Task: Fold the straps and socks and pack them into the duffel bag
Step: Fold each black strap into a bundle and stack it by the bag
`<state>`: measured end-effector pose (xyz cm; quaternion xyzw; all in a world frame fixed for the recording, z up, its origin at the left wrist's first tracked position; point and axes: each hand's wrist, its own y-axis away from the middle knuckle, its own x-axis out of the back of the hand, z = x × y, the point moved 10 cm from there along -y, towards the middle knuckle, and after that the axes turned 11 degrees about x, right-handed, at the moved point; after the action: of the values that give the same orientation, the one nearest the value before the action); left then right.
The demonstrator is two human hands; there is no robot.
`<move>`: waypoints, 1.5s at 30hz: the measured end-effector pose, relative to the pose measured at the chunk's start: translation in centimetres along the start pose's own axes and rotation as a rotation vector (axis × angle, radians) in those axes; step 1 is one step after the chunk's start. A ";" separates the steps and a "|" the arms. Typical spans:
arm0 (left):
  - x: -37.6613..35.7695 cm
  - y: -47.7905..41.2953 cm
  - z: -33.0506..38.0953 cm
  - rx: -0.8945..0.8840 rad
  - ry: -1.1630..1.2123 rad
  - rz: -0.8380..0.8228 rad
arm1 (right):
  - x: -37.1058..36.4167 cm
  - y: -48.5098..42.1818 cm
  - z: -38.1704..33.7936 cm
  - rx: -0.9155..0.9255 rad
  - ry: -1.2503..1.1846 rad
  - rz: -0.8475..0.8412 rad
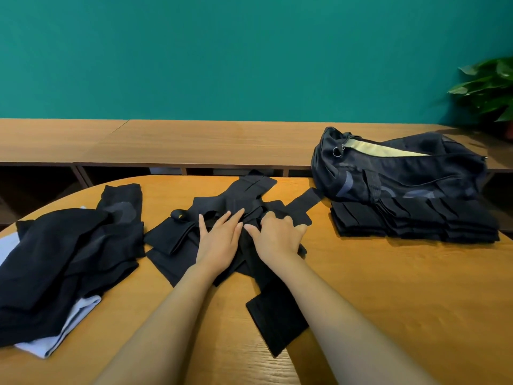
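Head view, one entry per item.

1. Table (388, 287): wood, rounded far edge; carries everything listed below.
2. Straps (249, 190): black, in a loose crossed heap at the middle of the table towards its far edge. One wide band trails from the heap to the near edge.
3. Left hand (219, 240): fingers straight and spread, lying flat on the heap and pressing it down.
4. Right hand (277, 237): just beside the left, fingers curled over a bunched strap and gripping it, thumb laid out towards the left hand.
5. Socks (55, 259): dark, unsorted pile at the left edge, lying partly over a pale cloth (80, 309).
6. Folded stack (410, 220): black pieces in neat overlapping rows near the right edge, touching the front of the bag.
7. Duffel bag (402, 173): dark, at the far right corner, zip open, pale lining showing.

Handling, as a judgement: the straps look light, limp and flat, and prone to tangling. They are probably best taken by a free end, drawn clear of the heap, smoothed and doubled over. The socks look softer and stretchier, so they should be pinched at the cuff.
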<state>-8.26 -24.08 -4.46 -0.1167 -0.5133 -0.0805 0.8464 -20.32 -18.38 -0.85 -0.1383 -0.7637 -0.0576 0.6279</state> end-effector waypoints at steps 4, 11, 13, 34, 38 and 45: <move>0.0 0.1 -0.4 0.000 0.014 -0.017 | -0.7 -0.4 -1.4 0.031 -0.009 -0.071; -0.5 0.2 -0.4 0.012 -0.124 0.006 | 0.6 4.0 2.5 0.103 -0.525 0.132; -0.7 0.2 -0.5 0.046 -0.154 0.009 | 1.5 6.1 5.5 0.052 -0.788 0.199; -1.5 13.8 9.8 -0.254 0.173 0.011 | 0.7 12.0 15.4 0.031 -0.474 0.154; -3.3 17.4 10.0 -0.247 0.104 -0.109 | 0.5 15.0 15.0 0.096 -0.298 0.127; -2.5 21.2 9.9 -0.208 0.041 -0.084 | 0.1 20.3 13.7 0.160 -0.275 0.067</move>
<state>-12.39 -0.92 -4.73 -0.1805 -0.4894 -0.1708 0.8359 -27.53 4.63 -5.32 -0.1196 -0.8396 0.0440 0.5280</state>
